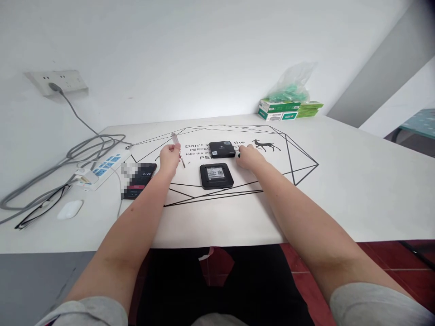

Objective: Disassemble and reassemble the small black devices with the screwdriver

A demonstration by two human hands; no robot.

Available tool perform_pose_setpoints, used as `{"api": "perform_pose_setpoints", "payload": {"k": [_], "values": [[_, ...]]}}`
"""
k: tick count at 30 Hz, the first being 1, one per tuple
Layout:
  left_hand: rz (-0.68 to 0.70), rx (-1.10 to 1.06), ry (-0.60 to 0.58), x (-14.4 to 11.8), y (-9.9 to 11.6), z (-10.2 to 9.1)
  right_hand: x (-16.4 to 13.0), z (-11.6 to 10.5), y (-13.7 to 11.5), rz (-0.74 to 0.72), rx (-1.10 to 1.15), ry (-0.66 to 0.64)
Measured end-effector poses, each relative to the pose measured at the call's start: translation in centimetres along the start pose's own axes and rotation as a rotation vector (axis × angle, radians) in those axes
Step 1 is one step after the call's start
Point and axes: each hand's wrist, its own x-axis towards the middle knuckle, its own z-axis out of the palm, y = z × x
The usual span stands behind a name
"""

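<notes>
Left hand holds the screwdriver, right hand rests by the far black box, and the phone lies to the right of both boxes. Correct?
Not quite. In the head view the phone lies left of both boxes, beside the left hand holding the screwdriver. The right hand does rest by the far black box.

Open right half of table, clutter at its left edge

The table (356,190) lies bare along its right and front edges; cables (50,172), a power strip (105,165), a phone (137,180) and a mouse (70,209) crowd the left edge, two black boxes (217,163) sit mid-table, green cartons (288,109) block the back edge
</notes>
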Motion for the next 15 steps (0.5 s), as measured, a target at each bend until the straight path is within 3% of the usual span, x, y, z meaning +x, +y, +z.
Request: {"api": "perform_pose_setpoints", "payload": {"k": [3,7,10,15], "values": [[-0.061,-0.338,-0.086,-0.9,0.7,1.0,-0.5,-0.7,-0.4,-0.189,0.0,0.024],[-0.013,-0.375,-0.171,-2.4,1.0,1.9,-1.6,-1.0,-1.2,-0.666,0.114,-0.323],[0.052,-0.275,-0.194,-3.1,0.8,2.1,-2.5,-0.5,-2.0,-0.727,0.103,-0.462],[0.141,-0.12,-0.21,-3.6,0.7,2.0,-3.0,-0.2,-2.6,-0.714,0.08,-0.451]]}}
